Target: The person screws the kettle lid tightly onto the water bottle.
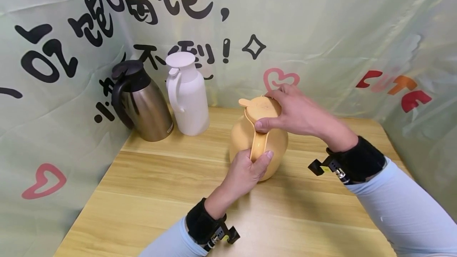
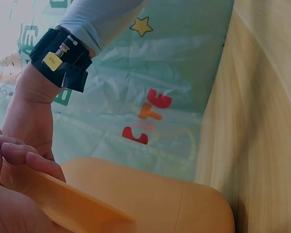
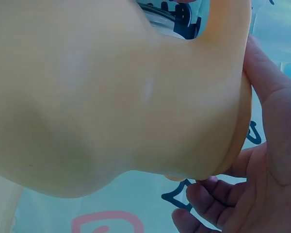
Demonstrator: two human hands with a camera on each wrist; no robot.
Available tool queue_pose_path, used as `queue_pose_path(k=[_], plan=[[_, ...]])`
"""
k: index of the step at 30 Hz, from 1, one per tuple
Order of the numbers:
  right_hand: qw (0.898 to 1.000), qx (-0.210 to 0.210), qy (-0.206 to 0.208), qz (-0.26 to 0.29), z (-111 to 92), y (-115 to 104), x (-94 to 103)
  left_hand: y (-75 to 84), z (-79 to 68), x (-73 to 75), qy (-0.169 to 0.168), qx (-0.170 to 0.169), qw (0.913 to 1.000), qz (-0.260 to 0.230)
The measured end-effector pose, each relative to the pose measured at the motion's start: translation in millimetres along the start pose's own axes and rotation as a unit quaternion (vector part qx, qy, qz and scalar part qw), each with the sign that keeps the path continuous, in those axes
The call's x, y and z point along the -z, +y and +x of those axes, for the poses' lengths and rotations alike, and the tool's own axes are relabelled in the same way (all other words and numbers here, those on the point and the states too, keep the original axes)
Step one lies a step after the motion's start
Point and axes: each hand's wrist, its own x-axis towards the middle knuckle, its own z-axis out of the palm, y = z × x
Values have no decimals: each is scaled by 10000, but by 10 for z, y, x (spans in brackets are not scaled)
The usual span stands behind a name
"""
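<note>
A yellow-orange thermos jug is at the middle of the wooden table, its handle towards me. My left hand grips the lower part of the handle, thumb along its right side. Over the round lid, my right hand spans from the handle side to the far rim, pinching the lid between thumb and fingers. In the right wrist view the thumb touches the top of the handle and the fingers curl at the lid's opposite edge. The left wrist view shows the left fingers around the handle.
Behind and left of the jug stand a white thermos jug and a brown metal one with a black handle, both near the back of the table. Printed cloth walls rise behind and at both sides.
</note>
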Motion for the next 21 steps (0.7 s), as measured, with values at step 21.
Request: queue_pose_path(k=[21], plan=[[9971, 409, -97, 636, -69, 46, 81, 6, 6, 2, 5, 10, 10000, 36]])
